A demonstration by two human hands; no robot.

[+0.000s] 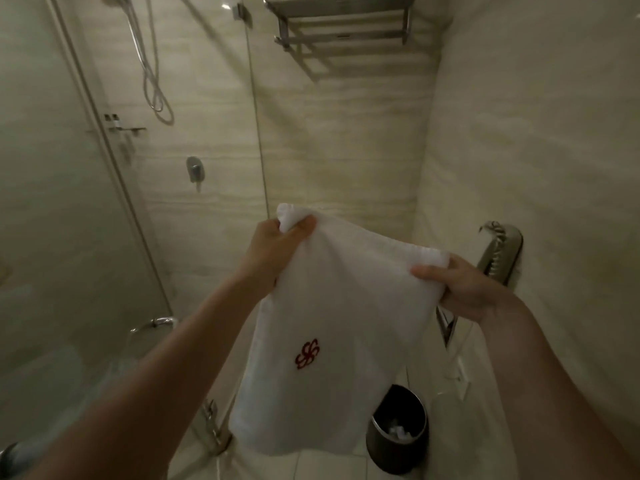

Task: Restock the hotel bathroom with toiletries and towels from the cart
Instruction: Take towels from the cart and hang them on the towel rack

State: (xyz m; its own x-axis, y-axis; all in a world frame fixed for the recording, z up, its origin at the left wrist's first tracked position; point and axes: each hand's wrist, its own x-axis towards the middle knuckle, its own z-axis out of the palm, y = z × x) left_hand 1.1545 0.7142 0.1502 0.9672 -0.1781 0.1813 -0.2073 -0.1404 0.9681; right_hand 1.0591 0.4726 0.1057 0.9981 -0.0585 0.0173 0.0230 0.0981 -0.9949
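Centre of frame: white towel [332, 341], red emblem facing us, hanging open. Our left hand [277, 244] and right hand [460, 289] each pinch a top corner, spreading it, likely for the wall rack [341, 27] above.

We find no readable text, brand name or number. The sole marking is a red embroidered swirl emblem [307, 353] on the white towel [332, 299].
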